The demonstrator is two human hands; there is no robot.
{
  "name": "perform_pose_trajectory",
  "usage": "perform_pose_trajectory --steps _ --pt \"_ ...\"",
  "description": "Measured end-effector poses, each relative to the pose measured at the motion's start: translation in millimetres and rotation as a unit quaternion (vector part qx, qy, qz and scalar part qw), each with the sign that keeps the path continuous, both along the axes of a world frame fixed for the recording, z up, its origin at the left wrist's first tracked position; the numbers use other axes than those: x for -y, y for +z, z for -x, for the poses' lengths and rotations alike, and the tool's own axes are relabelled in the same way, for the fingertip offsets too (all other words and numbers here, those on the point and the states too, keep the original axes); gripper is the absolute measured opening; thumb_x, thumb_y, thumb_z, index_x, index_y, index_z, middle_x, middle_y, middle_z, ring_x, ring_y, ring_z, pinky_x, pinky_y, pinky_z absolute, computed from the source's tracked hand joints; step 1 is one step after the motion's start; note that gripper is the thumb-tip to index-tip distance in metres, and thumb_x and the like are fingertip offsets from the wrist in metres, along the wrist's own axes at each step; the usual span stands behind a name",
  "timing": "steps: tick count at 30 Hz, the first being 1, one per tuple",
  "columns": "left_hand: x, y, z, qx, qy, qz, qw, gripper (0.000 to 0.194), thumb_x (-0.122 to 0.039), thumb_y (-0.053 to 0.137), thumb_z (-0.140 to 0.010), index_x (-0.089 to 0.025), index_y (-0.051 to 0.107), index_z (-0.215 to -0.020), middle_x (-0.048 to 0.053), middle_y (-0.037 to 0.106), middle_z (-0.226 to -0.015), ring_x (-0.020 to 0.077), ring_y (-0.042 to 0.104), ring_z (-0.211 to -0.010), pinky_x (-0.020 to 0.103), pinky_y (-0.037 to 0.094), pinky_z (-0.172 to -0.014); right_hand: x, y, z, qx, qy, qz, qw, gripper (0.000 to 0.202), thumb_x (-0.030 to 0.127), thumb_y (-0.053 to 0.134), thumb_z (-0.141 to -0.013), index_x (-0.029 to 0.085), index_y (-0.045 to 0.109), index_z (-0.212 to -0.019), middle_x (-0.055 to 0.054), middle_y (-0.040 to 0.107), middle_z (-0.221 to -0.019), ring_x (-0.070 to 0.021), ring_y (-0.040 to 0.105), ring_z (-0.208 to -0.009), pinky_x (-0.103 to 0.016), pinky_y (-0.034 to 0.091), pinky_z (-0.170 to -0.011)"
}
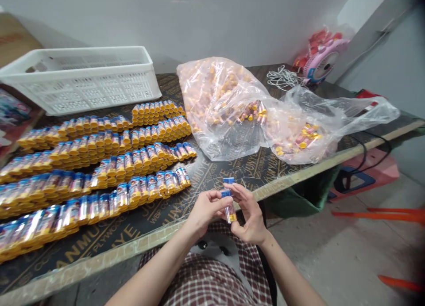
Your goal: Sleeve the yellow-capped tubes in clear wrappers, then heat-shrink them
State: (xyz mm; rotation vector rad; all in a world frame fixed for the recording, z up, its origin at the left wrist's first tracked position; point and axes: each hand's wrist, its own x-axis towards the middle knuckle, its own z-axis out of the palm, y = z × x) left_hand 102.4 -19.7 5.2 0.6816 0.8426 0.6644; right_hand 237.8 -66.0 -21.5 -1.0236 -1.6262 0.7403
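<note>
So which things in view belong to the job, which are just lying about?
Likely the job:
- held tube
- rows of similar tubes
- yellow-ended pieces in clear plastic

Likely just lying about:
- pink fan
- white cable
- white crate (use unclear)

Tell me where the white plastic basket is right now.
In the head view, the white plastic basket stands at the upper left, behind the rows of yellow-ended tubes and left of the large clear bag.
</note>
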Motion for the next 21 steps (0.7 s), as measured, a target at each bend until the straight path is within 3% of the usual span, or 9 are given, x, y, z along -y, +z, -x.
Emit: perform_pose_trajectory --steps 4,6,8,10,12,15,18,21 --pt "-0.7 6.4 12.3 -0.03 0.048 -0.032 0.998 0.034 -0.038 0.079 -0.053 -0.013 0.059 -0.062 0.004 0.062 -0.058 0.0115 0.054 -0.049 0.023 0.042 -0.049 -6.5 3.1 -15.8 0.102 -0.014 0.025 0.994 0.083 0.024 0.062 -0.071 0.03 0.02 -0.142 -0.01 0.027 -0.148 -0.0308 0.044 -0.124 -0.052 0.037 -0.104" --pt "-6.7 12.9 35.6 -0.07 0.085 -0.08 0.991 0.035 -0.038 0.079 -0.052 -0.014 0.059 -0.066 0.003 0.062 -0.057 0.0125 0.055 -0.048 0.024 0.043 -0.05 -21.6 -6.0 -36.0 0.158 -0.088 0.021 0.983 0.09 0.04 0.067 -0.07 0.029 0.018 -0.144 -0.01 0.026 -0.148 -0.0344 0.042 -0.125 -0.054 0.035 -0.104" --pt "-12.9 22.6 72.8 -0.154 0.151 -0.142 0.966 0.036 -0.038 0.078 -0.053 -0.015 0.06 -0.074 0.002 0.061 -0.056 0.0139 0.056 -0.049 0.025 0.043 -0.051 -41.5 -21.9 -56.0 0.203 -0.193 -0.021 0.96 0.084 0.053 0.06 -0.075 0.027 0.021 -0.145 -0.015 0.034 -0.143 -0.0338 0.044 -0.124 -0.049 0.035 -0.105" --pt "-17.7 32.2 118.9 -0.285 0.233 -0.203 0.907 0.038 -0.038 0.076 -0.056 -0.015 0.062 -0.083 0.001 0.061 -0.057 0.0146 0.056 -0.051 0.024 0.041 -0.051 -57.5 -37.7 -69.8 0.274 -0.235 -0.041 0.932 0.071 0.057 0.047 -0.082 0.024 0.029 -0.143 -0.019 0.042 -0.136 -0.0335 0.041 -0.127 -0.048 0.035 -0.104" --pt "-22.8 35.7 165.3 -0.418 0.298 -0.242 0.823 0.036 -0.043 0.072 -0.061 -0.016 0.062 -0.083 0.001 0.061 -0.059 0.0137 0.055 -0.052 0.022 0.039 -0.05 -65.1 -48.2 -76.2 0.322 -0.243 -0.063 0.913 0.063 0.058 0.039 -0.085 0.023 0.038 -0.138 -0.02 0.05 -0.127 -0.0334 0.045 -0.124 -0.048 0.039 -0.1" --pt "-31.3 25.3 216.7 -0.574 0.319 -0.245 0.713 0.037 -0.049 0.072 -0.058 -0.017 0.061 -0.072 -0.002 0.055 -0.053 0.0133 0.052 -0.052 0.022 0.036 -0.053 -65.9 -54.7 -76.5 0.351 -0.248 -0.08 0.9 0.056 0.057 0.038 -0.086 0.024 0.048 -0.131 -0.018 0.054 -0.122 -0.034 0.052 -0.116 -0.048 0.044 -0.094" --pt "-35.3 9.3 238.4 -0.649 0.268 -0.237 0.671 0.041 -0.056 0.068 -0.061 -0.016 0.06 -0.068 0.0 0.055 -0.053 0.0159 0.053 -0.055 0.024 0.035 -0.056 -64.8 -57.3 -75.5 0.341 -0.247 -0.072 0.904 0.052 0.055 0.039 -0.087 0.026 0.051 -0.127 -0.017 0.054 -0.122 -0.0333 0.052 -0.115 -0.046 0.042 -0.096" --pt "-32.0 8.0 239.4 -0.701 0.215 -0.239 0.637 0.044 -0.058 0.059 -0.071 -0.015 0.065 -0.08 0.003 0.059 -0.059 0.0186 0.055 -0.061 0.025 0.035 -0.059 -64.7 -58.5 -75.7 0.324 -0.251 -0.065 0.91 0.051 0.056 0.041 -0.086 0.023 0.056 -0.121 -0.015 0.054 -0.122 -0.0327 0.052 -0.114 -0.049 0.041 -0.097"
